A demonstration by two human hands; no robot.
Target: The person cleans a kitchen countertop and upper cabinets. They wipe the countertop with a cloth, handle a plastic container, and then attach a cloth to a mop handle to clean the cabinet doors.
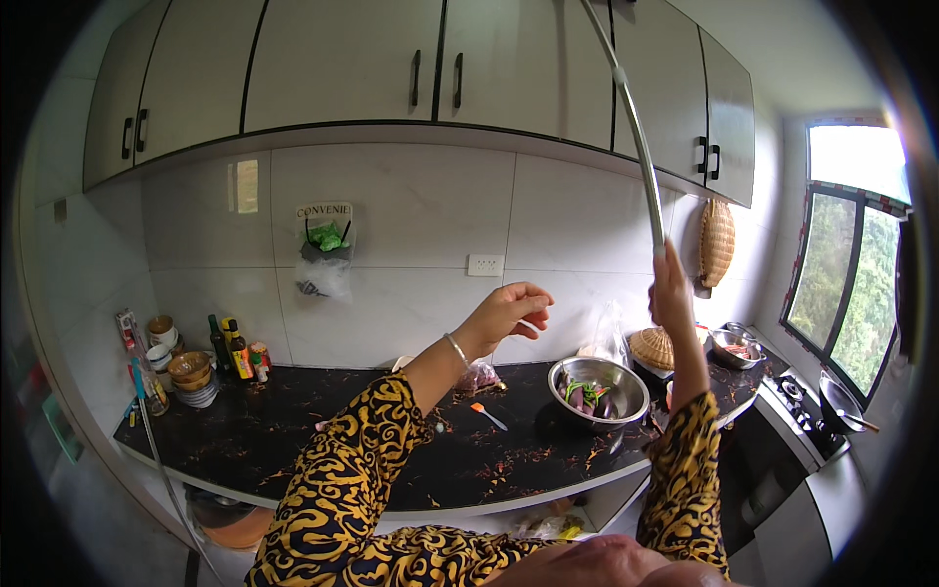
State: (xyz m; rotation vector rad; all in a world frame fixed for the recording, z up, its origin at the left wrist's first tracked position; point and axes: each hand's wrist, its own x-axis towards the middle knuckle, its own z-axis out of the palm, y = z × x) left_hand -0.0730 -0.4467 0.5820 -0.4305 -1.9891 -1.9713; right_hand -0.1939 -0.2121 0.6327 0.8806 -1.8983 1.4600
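Observation:
My right hand (pixel 671 290) is closed around a long metal pole (pixel 640 139), which rises past the upper cabinets and out of the top of the view. My left hand (pixel 511 315) is raised over the dark countertop, its fingers loosely curled and apart, holding nothing. Below and to its right sits a steel bowl (pixel 632 396) with eggplants (pixel 579 396) and green peppers (pixel 587 387). A brush with an orange head (pixel 478 408) lies on the counter under my left hand. Near my left forearm is a plastic bag with reddish contents (pixel 478 376).
Upper cabinets (pixel 345 66) span the wall above. Stacked bowls (pixel 192 378) and sauce bottles (pixel 240 351) stand at the left, beside another long pole (pixel 158 455). At the right are a woven basket (pixel 653 348), a gas stove (pixel 796 411) and a wok (pixel 838 400).

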